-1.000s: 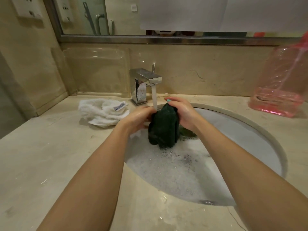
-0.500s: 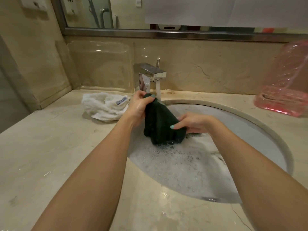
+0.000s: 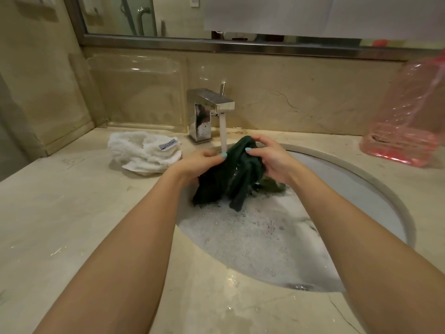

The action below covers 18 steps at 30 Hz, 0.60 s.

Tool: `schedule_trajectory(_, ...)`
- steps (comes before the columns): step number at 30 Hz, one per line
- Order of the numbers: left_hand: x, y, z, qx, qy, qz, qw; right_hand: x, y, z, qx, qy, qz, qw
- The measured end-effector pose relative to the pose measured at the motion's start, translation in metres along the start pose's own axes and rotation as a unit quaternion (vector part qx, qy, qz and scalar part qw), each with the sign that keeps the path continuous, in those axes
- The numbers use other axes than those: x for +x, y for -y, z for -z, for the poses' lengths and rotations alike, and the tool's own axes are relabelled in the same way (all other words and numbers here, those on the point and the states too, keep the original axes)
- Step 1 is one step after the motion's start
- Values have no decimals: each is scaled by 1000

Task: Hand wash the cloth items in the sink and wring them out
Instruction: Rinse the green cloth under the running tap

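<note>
Marble counter [image 3: 60, 225] surrounds our foamy sink [image 3: 385, 189] under a mirror [image 3: 144, 15], and the faucet [image 3: 209, 109] is running (a white towel [image 3: 142, 153] lies left). Our left hand [image 3: 199, 162] and right hand [image 3: 269, 157] pinch the dark cloth [image 3: 231, 179] with curled fingers above the suds. Earlier our right hand gripped lower.

Both forearms stretch forward, left hand [image 3: 195, 163] and right hand [image 3: 272, 158] gripping opposite sides of the dark cloth [image 3: 232, 183], fingers curled.
</note>
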<state>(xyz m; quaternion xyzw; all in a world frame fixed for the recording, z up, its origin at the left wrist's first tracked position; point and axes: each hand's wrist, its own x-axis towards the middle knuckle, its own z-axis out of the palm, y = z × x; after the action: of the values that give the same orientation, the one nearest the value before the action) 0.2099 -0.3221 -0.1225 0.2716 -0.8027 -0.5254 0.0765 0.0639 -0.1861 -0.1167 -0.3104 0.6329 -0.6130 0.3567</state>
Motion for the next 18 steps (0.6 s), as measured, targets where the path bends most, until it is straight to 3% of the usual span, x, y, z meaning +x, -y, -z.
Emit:
schedule_trajectory(6, 7, -4, 0, -230, -79, -40, 969, 5, -2, -5, -60, -30, 9, 998)
schedule_trajectory(10, 7, -10, -4, -309, -117, -72, 941, 3, -12, -7, -172, 114, -46, 977)
schedule_trajectory(13, 8, -8, -2, -285, -138, -74, 946, -4, -12, 2, -198, 181, -124, 955)
schedule_trajectory(16, 12, -5, 0, -151, -190, -83, 966, -5, -13, 12, -179, 151, -124, 964)
schedule_trajectory(18, 13, -3, -2, -57, -206, -103, 971, -5, -11, 13, -103, 113, -101, 983)
